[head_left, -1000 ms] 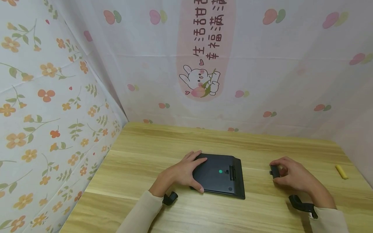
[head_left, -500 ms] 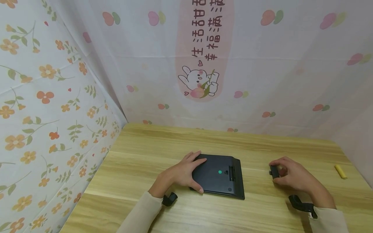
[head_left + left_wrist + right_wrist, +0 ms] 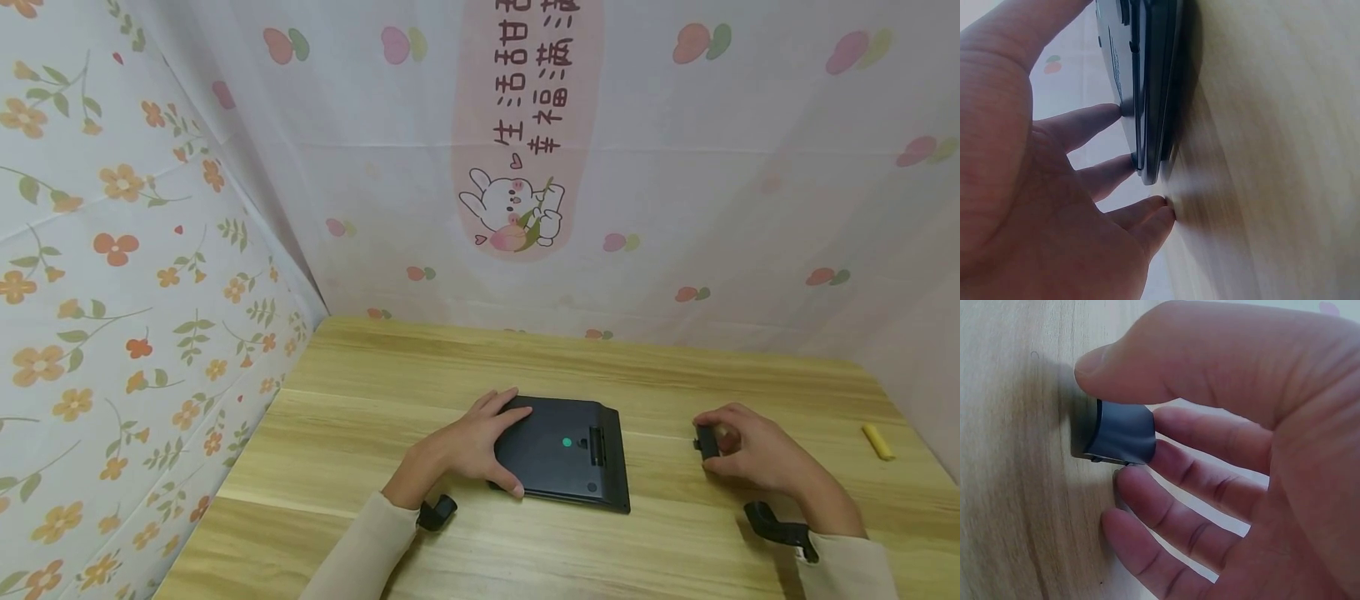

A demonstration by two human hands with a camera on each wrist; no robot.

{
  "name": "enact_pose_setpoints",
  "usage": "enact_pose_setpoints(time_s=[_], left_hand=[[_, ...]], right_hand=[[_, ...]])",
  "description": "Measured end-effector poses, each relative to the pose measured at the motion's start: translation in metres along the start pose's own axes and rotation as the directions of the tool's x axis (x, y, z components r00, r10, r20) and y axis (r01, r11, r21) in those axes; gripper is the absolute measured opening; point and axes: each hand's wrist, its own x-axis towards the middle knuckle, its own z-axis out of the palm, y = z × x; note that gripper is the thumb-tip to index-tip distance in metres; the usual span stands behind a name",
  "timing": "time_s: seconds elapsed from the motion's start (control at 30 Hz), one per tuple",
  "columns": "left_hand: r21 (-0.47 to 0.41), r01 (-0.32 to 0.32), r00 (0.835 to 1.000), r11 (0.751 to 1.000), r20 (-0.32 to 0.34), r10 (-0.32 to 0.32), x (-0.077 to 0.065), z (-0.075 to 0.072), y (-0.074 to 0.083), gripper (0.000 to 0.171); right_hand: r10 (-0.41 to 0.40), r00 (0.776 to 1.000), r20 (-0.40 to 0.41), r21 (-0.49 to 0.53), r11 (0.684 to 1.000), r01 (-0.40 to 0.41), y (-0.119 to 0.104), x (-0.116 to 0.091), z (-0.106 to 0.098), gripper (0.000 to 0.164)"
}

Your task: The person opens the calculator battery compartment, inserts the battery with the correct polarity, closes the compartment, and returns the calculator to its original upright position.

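A black calculator (image 3: 551,450) lies on its face on the table, its back up with a green dot. Near its right edge the battery compartment (image 3: 597,447) is uncovered; whether anything sits inside is too small to tell. My left hand (image 3: 474,442) rests over its left end, fingers spread. In the left wrist view the index and middle fingertips (image 3: 1124,161) touch the calculator's back (image 3: 1124,75), while the other two fingers reach the table. To the right, my right hand (image 3: 757,448) pinches a small curved black battery cover (image 3: 1124,432) between thumb and fingers, low at the tabletop.
A yellow battery (image 3: 878,442) lies near the right edge of the wooden table (image 3: 360,417). Patterned cloth hangs behind (image 3: 660,183) and along the left side (image 3: 135,333). Black camera mounts sit at both wrists.
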Motion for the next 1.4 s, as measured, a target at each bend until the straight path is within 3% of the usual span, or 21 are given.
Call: enact_pose_setpoints(time_s=[0.9, 1.4], left_hand=[[0.002, 0.0, 1.0, 1.0, -0.002, 0.0, -0.0008, 0.0002, 0.0001, 0.116], [-0.005, -0.007, 1.0, 1.0, 0.0, 0.007, -0.0004, -0.0013, 0.0004, 0.116]], right_hand=[[-0.006, 1.0, 0.011, -0.004, 1.0, 0.006, -0.0016, -0.0012, -0.0004, 0.068], [-0.042, 0.999, 0.011, 0.078, 0.996, 0.041, -0.0016, -0.0062, -0.0024, 0.072]])
